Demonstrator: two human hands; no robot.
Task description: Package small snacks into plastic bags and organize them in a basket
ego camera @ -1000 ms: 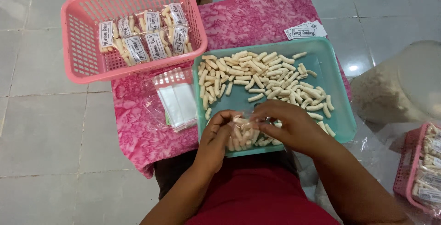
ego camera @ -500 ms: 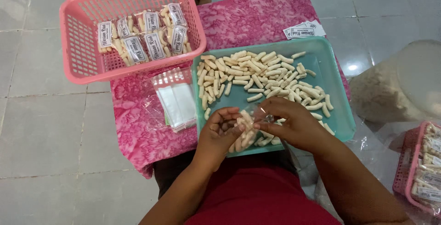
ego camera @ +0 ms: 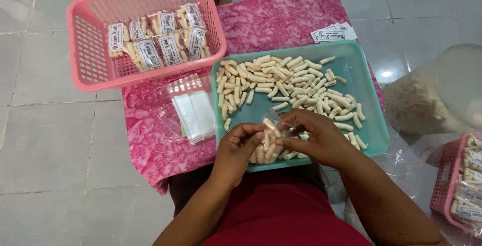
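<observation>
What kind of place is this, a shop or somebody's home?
Probably a home snack-packing spot, worked on a tiled floor. A teal tray holds loose snack sticks, a pink basket holds filled packets, and empty clear bags lie between.

A plain red garment (ego camera: 281, 216) is worn over the lap, while both forearms are left bare, with no sleeves, rings or watch seen.

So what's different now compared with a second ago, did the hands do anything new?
Little. Both the left hand and right hand keep hold of the small clear bag of snack sticks, which has come up slightly from the near edge of the green tray, the fingers closing around its top. The loose sticks, the pink basket of filled packets and the stack of empty bags stayed put.
</observation>
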